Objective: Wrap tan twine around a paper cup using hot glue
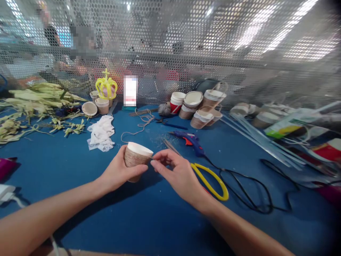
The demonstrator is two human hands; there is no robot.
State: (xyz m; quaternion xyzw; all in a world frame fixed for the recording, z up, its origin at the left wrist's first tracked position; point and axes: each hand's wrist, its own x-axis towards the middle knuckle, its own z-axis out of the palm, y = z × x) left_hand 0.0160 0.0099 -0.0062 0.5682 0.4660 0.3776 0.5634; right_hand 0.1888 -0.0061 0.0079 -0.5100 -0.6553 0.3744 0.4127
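Observation:
My left hand [122, 169] is wrapped round a paper cup [137, 156] wound with brown twine. The cup tilts a little, and a white band shows bare at its rim. On the cup's right side my right hand [173, 167] pinches the twine [152, 157] between thumb and fingertips, close to the wrapped wall. Scissors with yellow handles [223, 188] lie partly under my right hand. Just beyond it is a blue glue gun [193, 140] with a red trigger. A loose strand of grey-brown yarn [137, 129] runs from behind the cup toward a yarn ball [164, 108].
Several twine-wrapped cups [201, 119] stand at the back right, near clear glue sticks [261, 138]. A black cord [247, 181] loops across the right side. Crumpled white cloth [101, 133], dried husks [39, 99] and a yellow crown [106, 85] are at left. A perforated metal screen [154, 42] closes the back.

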